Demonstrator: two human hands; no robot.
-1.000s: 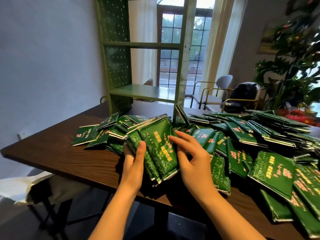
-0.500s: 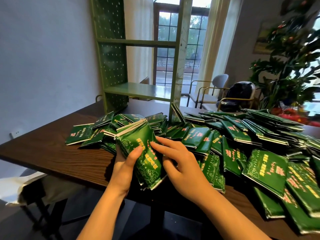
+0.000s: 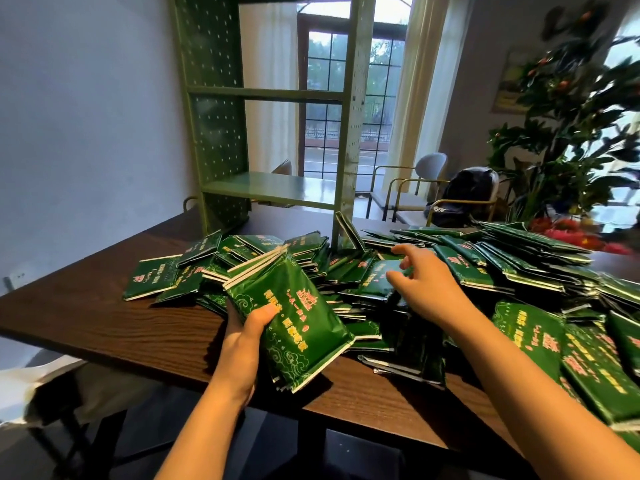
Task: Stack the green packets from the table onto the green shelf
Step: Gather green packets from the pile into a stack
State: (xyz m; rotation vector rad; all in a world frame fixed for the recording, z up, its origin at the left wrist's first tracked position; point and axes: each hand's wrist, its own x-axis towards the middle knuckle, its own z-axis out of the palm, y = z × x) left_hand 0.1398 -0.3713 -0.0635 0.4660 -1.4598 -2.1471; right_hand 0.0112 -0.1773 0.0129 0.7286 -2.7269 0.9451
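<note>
Packets (image 3: 298,327) are clamped by L hand (image 3: 242,341), thumb on top; long axis is angled far-left to near-right. R hand (image 3: 429,292), right of grip, is spread, empty.

The right grip (image 3: 429,289) has left the packet stack (image 3: 298,320) — reaching over the pile (image 3: 502,268); left grip (image 3: 244,329) holds alone.

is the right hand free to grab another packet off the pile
Likely yes: the right hand is open and empty right above the pile, nothing between; the left hand holds the bundle.
</note>
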